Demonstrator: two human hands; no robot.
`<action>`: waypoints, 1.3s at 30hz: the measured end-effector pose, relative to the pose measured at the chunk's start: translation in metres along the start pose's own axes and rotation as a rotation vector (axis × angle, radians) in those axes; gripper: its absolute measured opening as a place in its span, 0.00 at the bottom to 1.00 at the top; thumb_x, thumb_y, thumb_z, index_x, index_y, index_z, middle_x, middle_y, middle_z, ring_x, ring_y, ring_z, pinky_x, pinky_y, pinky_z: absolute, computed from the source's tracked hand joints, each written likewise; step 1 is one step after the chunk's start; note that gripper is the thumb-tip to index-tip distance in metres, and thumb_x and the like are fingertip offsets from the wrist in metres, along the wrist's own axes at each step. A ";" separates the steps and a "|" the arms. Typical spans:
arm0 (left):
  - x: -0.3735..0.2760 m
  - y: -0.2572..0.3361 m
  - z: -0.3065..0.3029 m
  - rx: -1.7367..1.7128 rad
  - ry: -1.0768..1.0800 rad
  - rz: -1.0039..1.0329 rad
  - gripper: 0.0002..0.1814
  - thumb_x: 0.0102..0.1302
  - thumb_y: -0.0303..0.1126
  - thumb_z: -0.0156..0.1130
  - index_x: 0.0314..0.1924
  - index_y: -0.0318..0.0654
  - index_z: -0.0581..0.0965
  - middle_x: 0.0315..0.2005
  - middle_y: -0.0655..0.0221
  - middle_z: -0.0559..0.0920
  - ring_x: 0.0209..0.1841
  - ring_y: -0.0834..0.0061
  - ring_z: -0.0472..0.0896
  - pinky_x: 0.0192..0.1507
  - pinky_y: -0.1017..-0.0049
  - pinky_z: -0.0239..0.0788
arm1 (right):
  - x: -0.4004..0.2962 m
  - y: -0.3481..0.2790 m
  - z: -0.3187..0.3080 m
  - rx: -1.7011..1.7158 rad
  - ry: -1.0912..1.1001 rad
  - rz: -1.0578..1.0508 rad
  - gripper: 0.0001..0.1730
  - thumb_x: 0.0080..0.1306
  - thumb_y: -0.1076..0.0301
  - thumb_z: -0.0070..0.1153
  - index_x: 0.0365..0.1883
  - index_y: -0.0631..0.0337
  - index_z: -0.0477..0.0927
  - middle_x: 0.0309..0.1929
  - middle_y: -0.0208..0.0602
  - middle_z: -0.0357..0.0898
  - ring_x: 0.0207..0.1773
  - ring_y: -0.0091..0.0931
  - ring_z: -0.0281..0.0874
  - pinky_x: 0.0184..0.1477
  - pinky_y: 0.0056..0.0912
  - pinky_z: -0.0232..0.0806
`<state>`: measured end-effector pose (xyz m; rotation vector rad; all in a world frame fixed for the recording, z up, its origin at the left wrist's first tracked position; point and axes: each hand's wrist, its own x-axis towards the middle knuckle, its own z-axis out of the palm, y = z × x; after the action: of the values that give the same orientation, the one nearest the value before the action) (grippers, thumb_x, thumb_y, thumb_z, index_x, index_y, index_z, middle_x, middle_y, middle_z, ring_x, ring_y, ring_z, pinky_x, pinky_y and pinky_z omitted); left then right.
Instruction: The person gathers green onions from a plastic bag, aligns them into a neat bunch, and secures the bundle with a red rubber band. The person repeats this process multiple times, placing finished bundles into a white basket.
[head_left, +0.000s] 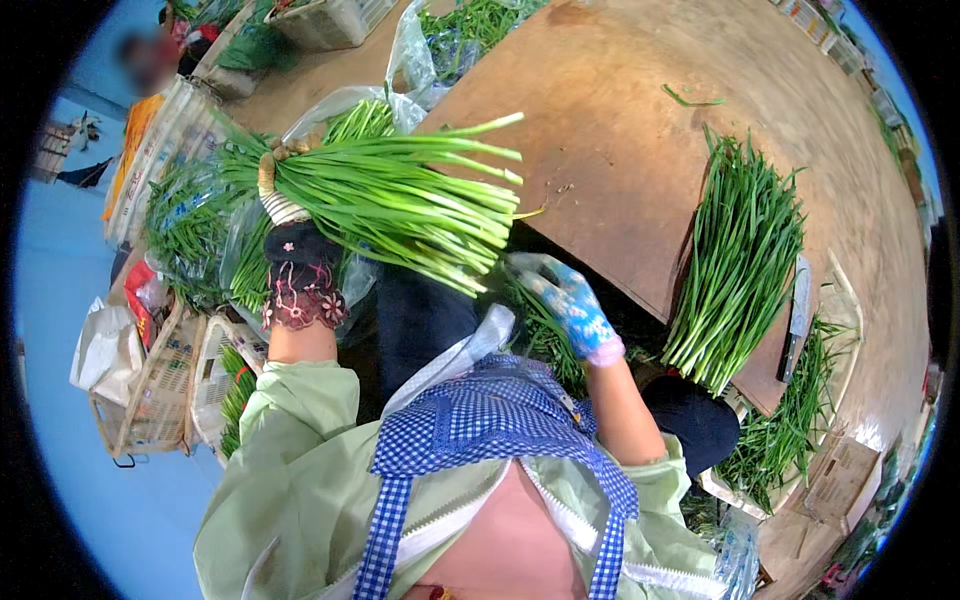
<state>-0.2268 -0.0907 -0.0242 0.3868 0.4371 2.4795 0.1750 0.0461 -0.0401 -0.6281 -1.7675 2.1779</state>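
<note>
My left hand, in a worn glove with a striped cuff and a dark embroidered oversleeve, grips a bunch of garlic chives near its leafy end. The pale cut stems fan out to the right. Just below the stem ends is my right hand, in a blue flowered glove with grey fingers. Its fingertips are blurred, and I cannot tell whether they hold anything. Loose green leaves lie beneath it. A second bunch of chives rests on the brown board, with a knife alongside.
Plastic bags of chives stand at the left, near plastic crates. A pale crate holding loose leaves is at the lower right. Another person, face blurred, is at the upper left. A stray leaf lies beyond the board.
</note>
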 end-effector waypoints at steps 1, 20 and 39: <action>-0.007 -0.008 0.016 -0.006 -0.016 -0.045 0.13 0.51 0.36 0.66 0.34 0.38 0.75 0.29 0.64 0.78 0.38 0.65 0.73 0.58 0.58 0.60 | 0.010 -0.007 0.010 0.173 -0.046 -0.007 0.22 0.64 0.65 0.49 0.55 0.68 0.69 0.50 0.38 0.74 0.51 0.23 0.69 0.55 0.25 0.62; -0.026 -0.057 0.030 0.263 -0.080 -0.142 0.18 0.55 0.40 0.63 0.41 0.38 0.72 0.30 0.65 0.79 0.38 0.61 0.76 0.58 0.53 0.59 | 0.003 0.032 0.033 -0.830 0.400 -0.263 0.14 0.51 0.67 0.62 0.37 0.58 0.81 0.27 0.43 0.80 0.28 0.39 0.79 0.29 0.36 0.70; -0.019 -0.043 0.010 0.013 0.050 -0.019 0.08 0.53 0.33 0.63 0.28 0.39 0.74 0.25 0.69 0.78 0.35 0.68 0.74 0.60 0.57 0.58 | 0.045 0.045 0.051 0.712 0.126 0.283 0.18 0.64 0.67 0.48 0.52 0.64 0.72 0.51 0.37 0.74 0.50 0.25 0.72 0.53 0.26 0.63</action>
<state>-0.1875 -0.0666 -0.0355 0.3245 0.4754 2.4737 0.1140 0.0136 -0.0829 -0.8252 -0.7695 2.6450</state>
